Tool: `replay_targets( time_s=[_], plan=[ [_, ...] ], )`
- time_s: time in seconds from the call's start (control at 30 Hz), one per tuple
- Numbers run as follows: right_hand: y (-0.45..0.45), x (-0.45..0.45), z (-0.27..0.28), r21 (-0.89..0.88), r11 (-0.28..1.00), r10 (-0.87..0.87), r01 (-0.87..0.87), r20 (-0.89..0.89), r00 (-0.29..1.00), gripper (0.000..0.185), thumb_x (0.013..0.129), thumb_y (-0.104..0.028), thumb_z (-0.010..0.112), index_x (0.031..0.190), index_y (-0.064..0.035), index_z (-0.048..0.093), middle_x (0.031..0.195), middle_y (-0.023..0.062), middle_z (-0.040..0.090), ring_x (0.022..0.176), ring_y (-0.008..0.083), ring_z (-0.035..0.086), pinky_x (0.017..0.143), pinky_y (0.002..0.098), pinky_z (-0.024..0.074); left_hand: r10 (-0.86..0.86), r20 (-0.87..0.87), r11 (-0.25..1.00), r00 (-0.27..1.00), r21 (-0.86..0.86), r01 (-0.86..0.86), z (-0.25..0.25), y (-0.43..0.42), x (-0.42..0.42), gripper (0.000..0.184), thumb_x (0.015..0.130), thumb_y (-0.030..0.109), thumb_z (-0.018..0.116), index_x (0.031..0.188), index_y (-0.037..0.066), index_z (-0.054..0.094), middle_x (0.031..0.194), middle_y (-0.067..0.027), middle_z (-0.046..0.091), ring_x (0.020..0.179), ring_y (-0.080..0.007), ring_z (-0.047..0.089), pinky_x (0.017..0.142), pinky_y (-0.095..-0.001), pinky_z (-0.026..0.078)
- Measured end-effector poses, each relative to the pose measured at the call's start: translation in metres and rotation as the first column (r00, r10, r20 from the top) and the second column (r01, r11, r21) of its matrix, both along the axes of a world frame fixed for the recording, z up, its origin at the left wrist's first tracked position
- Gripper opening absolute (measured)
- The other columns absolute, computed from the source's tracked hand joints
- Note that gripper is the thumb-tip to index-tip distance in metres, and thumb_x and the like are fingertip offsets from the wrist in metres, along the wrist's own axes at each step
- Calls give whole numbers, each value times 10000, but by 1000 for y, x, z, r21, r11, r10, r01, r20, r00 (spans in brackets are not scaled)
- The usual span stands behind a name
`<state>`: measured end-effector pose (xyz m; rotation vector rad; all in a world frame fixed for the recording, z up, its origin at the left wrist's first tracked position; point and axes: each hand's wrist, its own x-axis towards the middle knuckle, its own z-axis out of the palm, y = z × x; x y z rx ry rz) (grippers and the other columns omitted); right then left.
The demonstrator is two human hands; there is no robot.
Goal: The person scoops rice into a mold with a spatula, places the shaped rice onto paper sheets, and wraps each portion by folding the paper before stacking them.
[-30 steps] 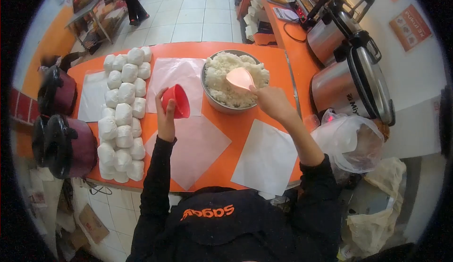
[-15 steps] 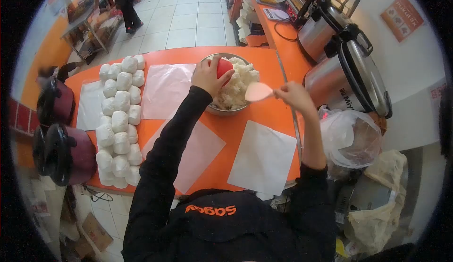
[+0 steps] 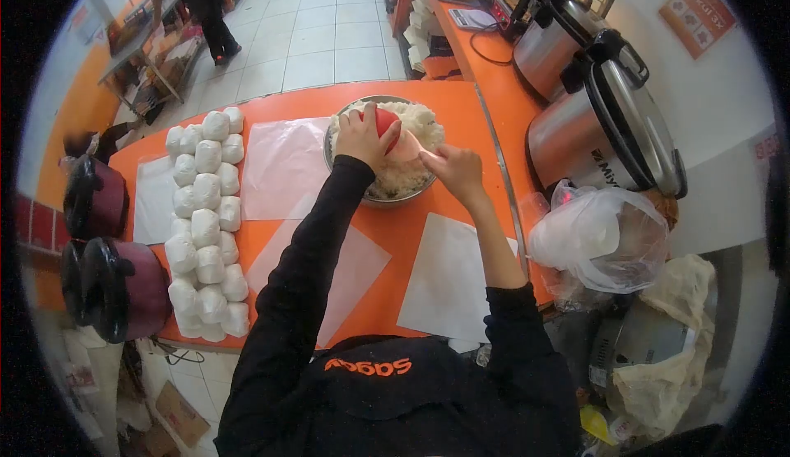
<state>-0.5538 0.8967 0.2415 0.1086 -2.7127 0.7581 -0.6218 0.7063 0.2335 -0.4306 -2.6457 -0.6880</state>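
A metal bowl (image 3: 387,201) of white cooked rice (image 3: 421,121) stands toward the far side of the orange table. Over the rice, my left hand (image 3: 359,138) grips a small red cup (image 3: 387,121), partly hidden by the fingers. My right hand (image 3: 455,169) is closed round the handle of a pale pink rice paddle (image 3: 405,148). The paddle's blade is at the cup's near right side, over the rice; whether they touch is unclear. White sheets of paper (image 3: 453,276) lie on the table near my arms.
Several white wrapped bundles (image 3: 206,228) are stacked in rows on the left, beside dark red pots (image 3: 136,288). Large steel rice cookers (image 3: 576,140) and a clear plastic bag (image 3: 634,239) line the right. Another person (image 3: 210,13) stands at the far left.
My right hand has moved left, bringing the rice paddle from beyond the bowl's right edge to the red cup. My left hand still holds the cup over the rice.
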Motion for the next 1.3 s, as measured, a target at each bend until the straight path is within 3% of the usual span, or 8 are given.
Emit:
replay_targets(
  time_s=[0.23,0.4,0.53,0.63,0.8,0.93,1.07,1.3],
  plan=[
    [-33,13,8,138,990,35,-4,-226,974,347,808,-337,657,603,-76,555,501,139,501,460,320,532,438,408,389,-1,-75,997,997,-75,-5,-17,2,0,599,878,503,526,1258,45,458,1084,-208,540,984,-373,482,910,-448,383],
    [-47,30,41,244,969,21,34,-220,975,304,823,-326,645,651,-88,568,498,129,507,462,317,541,437,409,400,86,32,944,996,316,-92,0,2,29,611,875,511,535,1248,33,458,1088,-218,535,996,-368,486,863,-432,423],
    [-53,47,86,350,934,-26,77,-150,988,280,840,-305,629,697,-72,568,551,139,541,509,312,573,468,407,421,-148,153,474,977,878,-66,0,4,31,595,907,501,511,1264,33,429,1164,-178,538,1065,-309,527,885,-385,445],
    [-40,52,103,273,961,-21,40,-71,997,258,861,-285,611,769,-44,598,612,167,557,569,278,595,527,394,442,-409,134,-40,903,986,-164,-1,-1,23,569,933,489,471,1292,55,396,1193,-107,536,1060,-227,564,858,-326,490],
    [5,50,65,-297,955,-4,26,77,997,290,917,-277,561,1007,-10,628,670,84,583,601,198,581,570,359,446,-589,105,-266,802,911,-314,11,-17,29,561,913,509,397,1267,77,451,1213,-104,546,1062,-216,580,780,-360,535],
    [11,55,25,-886,448,212,120,236,948,328,947,-295,518,1121,-33,609,645,-35,483,511,100,454,446,274,350,-593,91,-295,800,900,-322,8,-21,30,552,892,470,393,1272,74,458,1221,-125,548,1095,-254,567,834,-417,529],
    [-22,59,28,-930,-63,442,363,300,845,332,962,-263,509,1220,-59,553,616,-87,250,466,11,219,401,177,164,-511,103,-225,853,942,-249,-6,-9,34,529,912,478,426,1245,67,446,1171,-99,546,1102,-225,547,859,-377,500],
    [-71,79,7,-595,803,7,-42,-61,998,454,974,-300,477,1272,39,519,891,71,679,790,153,599,743,295,474,-321,119,79,940,992,-99,-19,-6,29,442,964,432,397,1130,27,454,1079,-93,549,1034,-176,548,897,-310,453]
  ],
)
